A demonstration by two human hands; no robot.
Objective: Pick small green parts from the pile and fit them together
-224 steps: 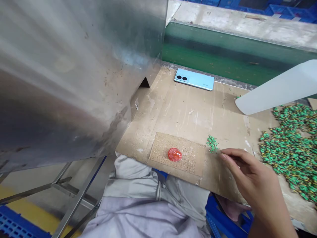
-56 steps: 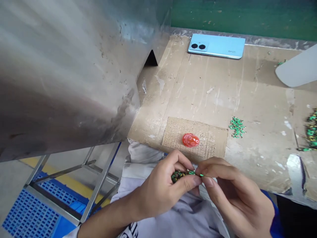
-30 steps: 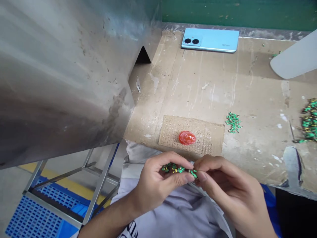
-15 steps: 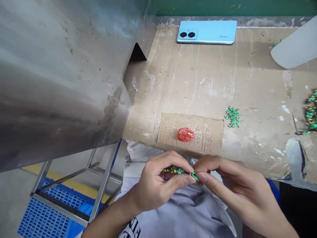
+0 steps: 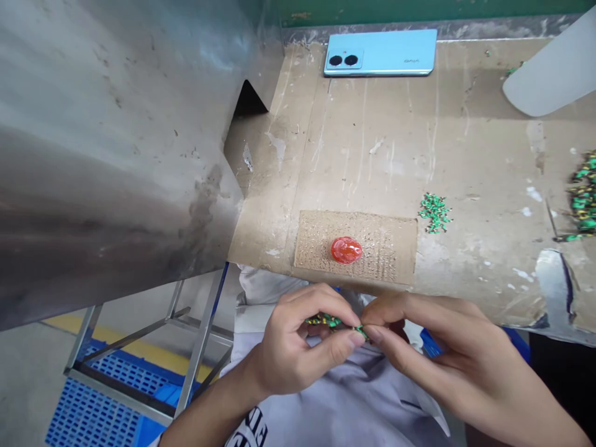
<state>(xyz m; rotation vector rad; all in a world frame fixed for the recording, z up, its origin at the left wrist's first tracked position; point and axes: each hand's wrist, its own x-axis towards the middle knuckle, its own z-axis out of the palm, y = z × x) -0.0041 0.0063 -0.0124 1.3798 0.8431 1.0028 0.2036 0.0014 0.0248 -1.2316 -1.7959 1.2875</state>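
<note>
My left hand (image 5: 310, 344) is closed around a bunch of small green, yellow and dark pieces (image 5: 323, 320), partly hidden by the fingers. Its thumb and index finger pinch a green piece at the bunch's right end. There my right hand (image 5: 419, 347) meets it, thumb and fingertips pressed together on that same green piece (image 5: 360, 333). Both hands are in front of the table edge, above my lap. Just beyond them, a shiny red rounded lump (image 5: 346, 250) sits on a dotted cardboard strip (image 5: 400, 251).
Loose green pieces (image 5: 434, 212) lie right of the strip, and a larger pile (image 5: 584, 202) is at the far right. A light blue phone (image 5: 382, 53) lies at the back near a white cylinder (image 5: 554, 74). A metal housing (image 5: 139, 155) stands at left, above a metal stool frame (image 5: 195, 347).
The camera view has shifted slightly, so the table things appear a little higher and further left. Both hands keep their pinch, with the fingertips barely moved on the green piece.
</note>
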